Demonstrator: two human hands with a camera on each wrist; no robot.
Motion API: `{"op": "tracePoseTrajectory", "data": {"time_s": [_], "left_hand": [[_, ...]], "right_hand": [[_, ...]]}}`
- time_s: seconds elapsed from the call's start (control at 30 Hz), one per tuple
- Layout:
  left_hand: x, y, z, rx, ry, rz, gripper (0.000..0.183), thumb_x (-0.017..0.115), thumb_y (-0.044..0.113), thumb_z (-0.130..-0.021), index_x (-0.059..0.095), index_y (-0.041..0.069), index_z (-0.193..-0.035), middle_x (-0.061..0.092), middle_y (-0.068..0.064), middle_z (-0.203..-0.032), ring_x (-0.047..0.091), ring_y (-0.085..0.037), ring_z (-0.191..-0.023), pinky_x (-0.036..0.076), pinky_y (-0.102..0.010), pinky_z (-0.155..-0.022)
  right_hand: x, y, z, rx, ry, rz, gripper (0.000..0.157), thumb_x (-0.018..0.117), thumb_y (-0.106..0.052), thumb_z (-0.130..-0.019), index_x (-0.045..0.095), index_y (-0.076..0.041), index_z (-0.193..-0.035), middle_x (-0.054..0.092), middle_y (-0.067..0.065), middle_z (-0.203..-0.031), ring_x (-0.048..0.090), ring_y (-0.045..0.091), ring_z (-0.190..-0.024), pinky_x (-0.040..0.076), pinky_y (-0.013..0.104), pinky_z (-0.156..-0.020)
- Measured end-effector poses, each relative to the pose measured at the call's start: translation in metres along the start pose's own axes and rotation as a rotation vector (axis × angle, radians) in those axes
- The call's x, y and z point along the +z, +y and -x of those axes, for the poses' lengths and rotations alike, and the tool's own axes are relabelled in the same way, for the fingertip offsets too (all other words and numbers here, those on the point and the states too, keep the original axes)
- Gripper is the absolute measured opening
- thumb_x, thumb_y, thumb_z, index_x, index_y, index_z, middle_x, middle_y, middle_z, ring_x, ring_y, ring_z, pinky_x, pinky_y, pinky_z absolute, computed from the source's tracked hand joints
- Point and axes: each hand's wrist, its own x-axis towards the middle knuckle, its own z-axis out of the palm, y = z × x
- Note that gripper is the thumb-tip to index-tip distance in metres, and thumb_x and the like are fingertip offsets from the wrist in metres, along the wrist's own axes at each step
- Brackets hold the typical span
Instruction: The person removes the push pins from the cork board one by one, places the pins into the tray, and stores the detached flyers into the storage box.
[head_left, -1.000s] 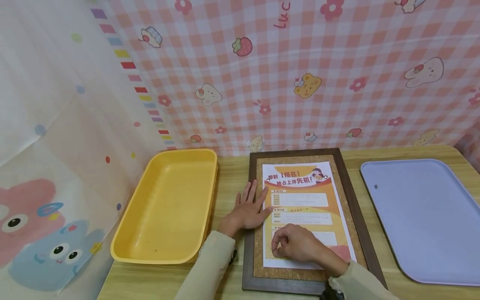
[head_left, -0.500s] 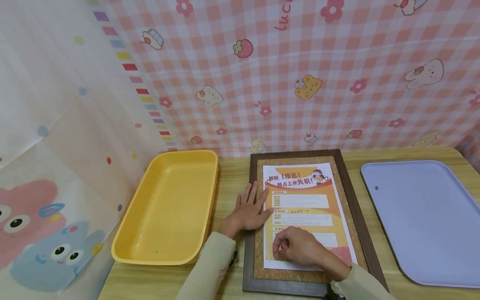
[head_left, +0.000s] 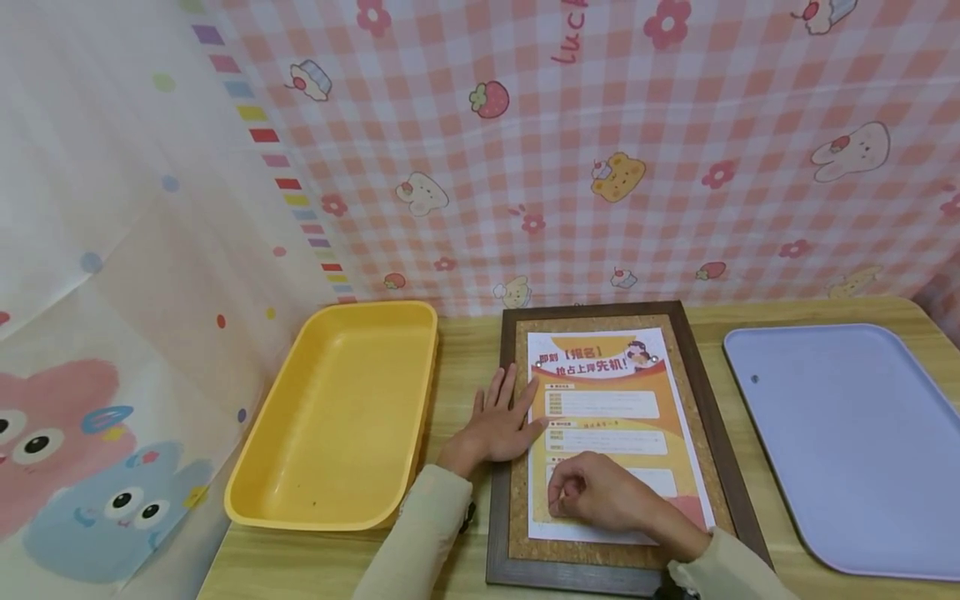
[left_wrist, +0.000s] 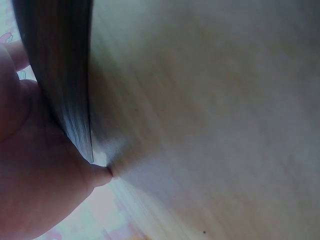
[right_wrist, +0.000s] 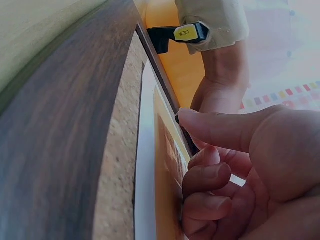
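Note:
An orange and white printed poster lies on a cork board with a dark wooden frame. Two small silver thumbtacks sit at its upper corners, one at the left and one at the right. My left hand rests with spread fingers across the left frame edge, fingertips reaching the poster's margin. Over the poster's lower left part, my right hand has curled fingers. It appears to pinch a small dark thumbtack at the thumb's tip, mostly hidden by the fingers.
On the left of the wooden table stands a yellow tray with raised walls. A flat lavender tray lies on the right, with one small thumbtack on it. Pink checked cloth hangs behind the table.

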Motion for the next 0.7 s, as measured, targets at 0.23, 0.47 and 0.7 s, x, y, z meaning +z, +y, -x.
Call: {"op": "tracePoseTrajectory", "data": {"time_s": [0.23,0.47,0.7], "left_hand": [[-0.004,0.004,0.002,-0.006,-0.015,-0.029,0.072,0.029,0.056,-0.103,-0.001,0.025,-0.161,-0.022,-0.005,-0.164,-0.021,-0.024,-0.151,-0.004,-0.056,-0.12],[-0.005,0.005,0.002,-0.015,-0.012,-0.011,0.072,0.03,0.056,-0.103,-0.001,0.025,-0.161,-0.022,-0.004,-0.165,-0.022,-0.022,-0.15,-0.005,-0.055,-0.12],[-0.003,0.002,0.001,-0.024,-0.017,-0.011,0.073,0.03,0.058,-0.102,-0.003,0.028,-0.16,-0.025,-0.001,-0.163,-0.026,-0.019,-0.149,-0.008,-0.054,-0.12]], "right_hand": [[-0.006,0.001,0.003,0.009,0.002,-0.009,0.009,0.074,-0.013,-0.088,0.071,-0.016,-0.08,0.054,-0.007,-0.061,0.045,0.004,-0.054,0.039,0.022,-0.055],[-0.016,0.006,0.009,-0.023,0.041,0.0,0.014,0.067,-0.004,-0.089,0.07,-0.016,-0.081,0.059,-0.005,-0.067,0.048,0.005,-0.059,0.041,0.023,-0.059],[-0.028,0.009,0.015,0.009,0.058,-0.017,0.015,0.064,-0.004,-0.091,0.07,-0.015,-0.084,0.063,-0.002,-0.073,0.051,0.009,-0.062,0.043,0.023,-0.06]]}}
